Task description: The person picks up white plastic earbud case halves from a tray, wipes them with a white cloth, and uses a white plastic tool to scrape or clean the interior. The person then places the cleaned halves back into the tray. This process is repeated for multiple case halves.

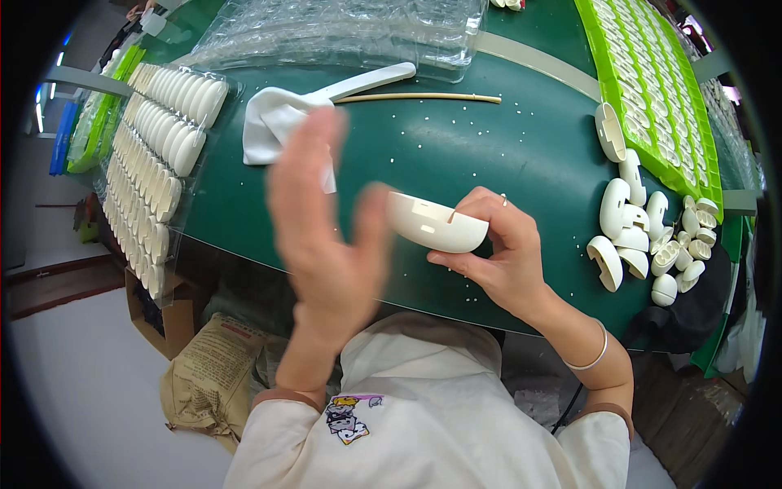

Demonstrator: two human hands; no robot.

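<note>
An off-white, rounded plastic shell [437, 226] with a notch and a small rectangular slot in its upper edge is held above the green table. My right hand [505, 253] grips its right end between thumb and fingers. At the left end is my left hand [326, 236], raised and blurred by motion. Its fingers point up and its thumb stands apart, close to the shell; whether they touch I cannot tell. Behind my left hand lies a white cloth [265, 126]. A white plastic strip [371, 80] and a thin wooden stick [419, 99] extend right from it.
On the left stands a clear tray [181, 213] of off-white shells in rows. At right are loose shell parts [615, 208], small rounded pieces [664, 289] and a green tray [599, 49] full of parts. Clear plastic trays [342, 33] lie behind. Tiny white bits dot the green table [456, 147].
</note>
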